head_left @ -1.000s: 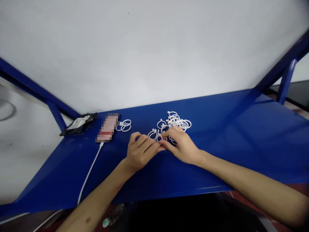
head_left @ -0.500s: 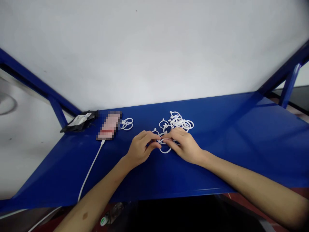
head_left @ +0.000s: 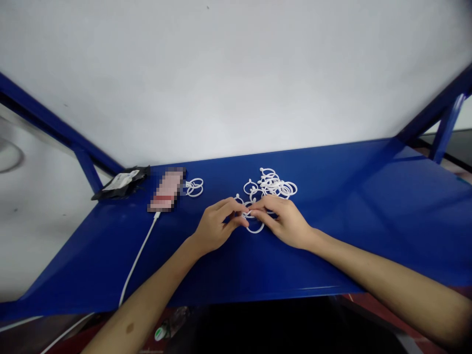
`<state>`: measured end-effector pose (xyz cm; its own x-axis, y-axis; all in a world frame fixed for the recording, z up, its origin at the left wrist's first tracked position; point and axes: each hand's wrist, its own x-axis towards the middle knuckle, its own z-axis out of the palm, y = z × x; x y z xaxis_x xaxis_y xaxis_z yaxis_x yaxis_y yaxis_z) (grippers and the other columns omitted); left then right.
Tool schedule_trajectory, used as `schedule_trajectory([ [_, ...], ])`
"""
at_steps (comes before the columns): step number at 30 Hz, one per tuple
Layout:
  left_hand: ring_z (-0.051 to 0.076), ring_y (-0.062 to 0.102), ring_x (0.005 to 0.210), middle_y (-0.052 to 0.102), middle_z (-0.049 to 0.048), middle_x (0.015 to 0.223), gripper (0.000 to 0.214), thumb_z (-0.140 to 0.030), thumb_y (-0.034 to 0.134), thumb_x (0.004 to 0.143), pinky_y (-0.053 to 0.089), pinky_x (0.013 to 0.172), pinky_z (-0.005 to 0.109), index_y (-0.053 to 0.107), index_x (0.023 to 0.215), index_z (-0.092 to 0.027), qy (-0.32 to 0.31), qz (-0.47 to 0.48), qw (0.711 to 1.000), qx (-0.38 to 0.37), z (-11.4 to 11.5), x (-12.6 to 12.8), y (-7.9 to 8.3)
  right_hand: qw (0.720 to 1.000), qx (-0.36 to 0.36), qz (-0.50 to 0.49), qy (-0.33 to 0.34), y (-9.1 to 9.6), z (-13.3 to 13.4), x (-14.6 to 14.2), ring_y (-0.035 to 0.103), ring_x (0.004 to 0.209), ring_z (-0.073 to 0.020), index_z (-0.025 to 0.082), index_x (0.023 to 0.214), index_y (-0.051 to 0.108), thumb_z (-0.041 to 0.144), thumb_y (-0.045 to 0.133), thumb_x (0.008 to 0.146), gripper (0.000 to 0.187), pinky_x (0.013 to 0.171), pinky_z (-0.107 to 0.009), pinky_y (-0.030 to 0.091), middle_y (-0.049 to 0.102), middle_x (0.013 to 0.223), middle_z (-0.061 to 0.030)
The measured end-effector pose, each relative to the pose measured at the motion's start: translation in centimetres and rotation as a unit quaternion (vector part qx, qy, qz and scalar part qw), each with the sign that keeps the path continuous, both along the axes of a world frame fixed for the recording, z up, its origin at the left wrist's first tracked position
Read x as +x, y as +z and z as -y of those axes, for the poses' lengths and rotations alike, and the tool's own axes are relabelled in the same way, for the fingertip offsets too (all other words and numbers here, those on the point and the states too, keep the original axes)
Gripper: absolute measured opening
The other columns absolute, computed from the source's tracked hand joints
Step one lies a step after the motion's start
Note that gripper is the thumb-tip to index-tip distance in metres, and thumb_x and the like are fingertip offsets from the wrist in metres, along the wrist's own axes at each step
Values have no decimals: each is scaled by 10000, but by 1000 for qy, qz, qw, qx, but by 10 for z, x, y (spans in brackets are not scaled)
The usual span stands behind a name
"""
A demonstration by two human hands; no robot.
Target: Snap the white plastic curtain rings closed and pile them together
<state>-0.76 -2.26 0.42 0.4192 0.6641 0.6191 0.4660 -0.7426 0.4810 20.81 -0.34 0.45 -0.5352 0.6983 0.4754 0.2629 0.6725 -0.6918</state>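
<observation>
My left hand and my right hand meet at the middle of a blue shelf. Both pinch the same white plastic ring, which hangs down between the fingertips and touches the shelf. Just behind my hands lies a pile of several white rings. A smaller group of white rings lies further left.
A phone with a white cable lies at the back left, beside a black packet. A white wall rises behind the shelf. Blue frame bars stand at both ends.
My hands have drawn one ring out of the pile toward me, and it now hangs lower between my fingertips. My hands have shifted slightly to the right.
</observation>
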Motion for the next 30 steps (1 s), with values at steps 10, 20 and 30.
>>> schedule_trajectory([
  [10, 105, 587, 648, 684, -12, 734, 250, -402, 630, 928, 448, 656, 252, 635, 795, -190, 36, -22, 996, 79, 1, 5, 2, 995, 89, 0, 44, 4, 0, 4, 623, 818, -154, 187, 1025, 655, 208, 494, 1019, 162, 762, -309, 494, 720, 911, -45],
  [20, 127, 589, 677, 687, 10, 756, 427, -538, 460, 984, 440, 681, 283, 637, 816, -188, 39, -79, 995, 56, -4, 1, -5, 982, 173, 75, 3, 3, 1, 5, 577, 753, -174, 174, 971, 663, 271, 463, 1035, 231, 712, -329, 444, 706, 851, -55],
  [30, 315, 550, 1029, 634, 131, 1059, 315, -351, 496, 967, 442, 896, 431, 673, 1133, -151, 419, -250, 873, 0, -45, -53, -16, 972, 149, 138, -121, -5, -18, 10, 555, 829, -213, 182, 924, 690, 308, 521, 1006, 226, 788, -360, 428, 701, 861, -61],
])
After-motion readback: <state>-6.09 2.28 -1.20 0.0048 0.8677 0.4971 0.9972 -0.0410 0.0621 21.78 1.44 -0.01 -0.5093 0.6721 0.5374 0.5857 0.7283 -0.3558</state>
